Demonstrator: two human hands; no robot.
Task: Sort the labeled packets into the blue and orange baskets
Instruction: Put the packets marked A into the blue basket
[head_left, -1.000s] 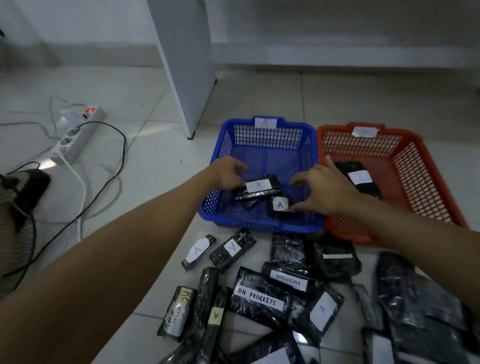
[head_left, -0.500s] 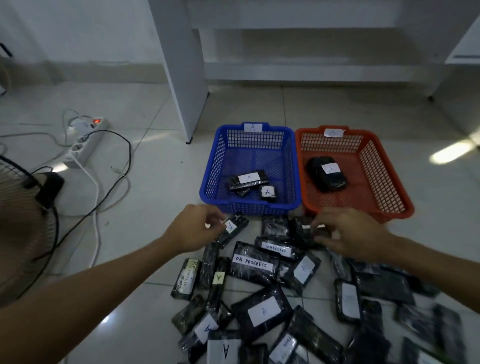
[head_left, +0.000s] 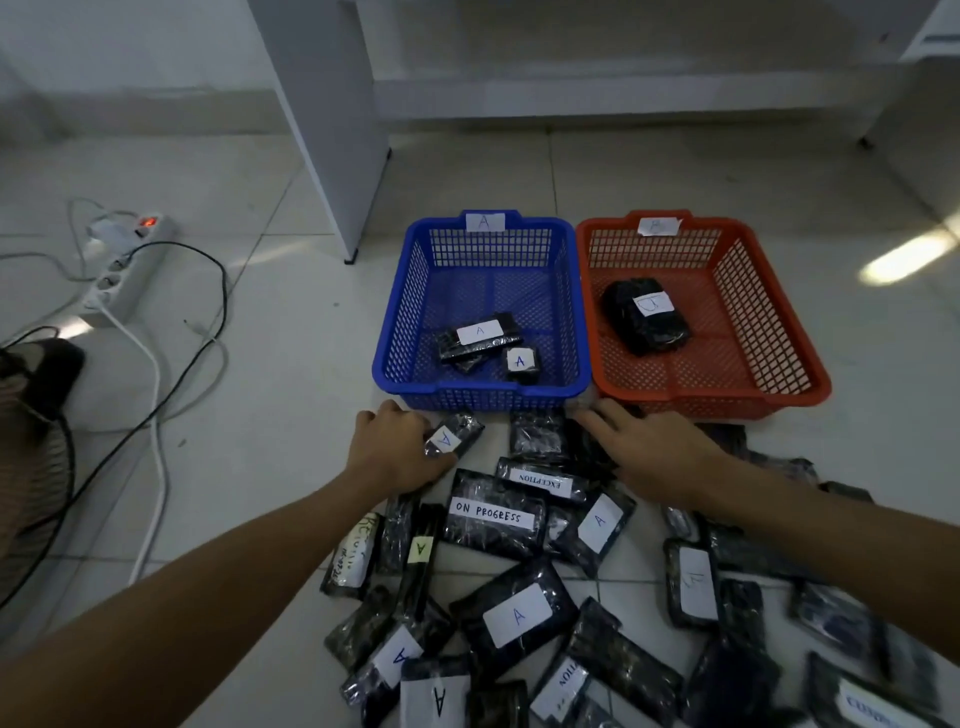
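Note:
A blue basket (head_left: 400, 332) tagged "A" holds two black packets (head_left: 480, 340) with "A" labels. Beside it, the orange basket (head_left: 779, 322) holds one black packet (head_left: 644, 317). Many black labeled packets (head_left: 514, 613) lie piled on the floor in front of the baskets. My left hand (head_left: 395, 447) grips a small packet labeled "A" (head_left: 452, 436) just below the blue basket. My right hand (head_left: 644, 447) lies flat with straight fingers on the packets near the gap between the baskets.
A power strip (head_left: 124, 265) with a red light and trailing cables (head_left: 156, 395) lies on the tiled floor at left. A fan (head_left: 26, 457) stands at the left edge. A white furniture leg (head_left: 332, 119) rises behind the blue basket.
Both hands left the blue basket and came down to the pile in front. The left hand took hold of a small "A" packet; the right hand settled on the packets.

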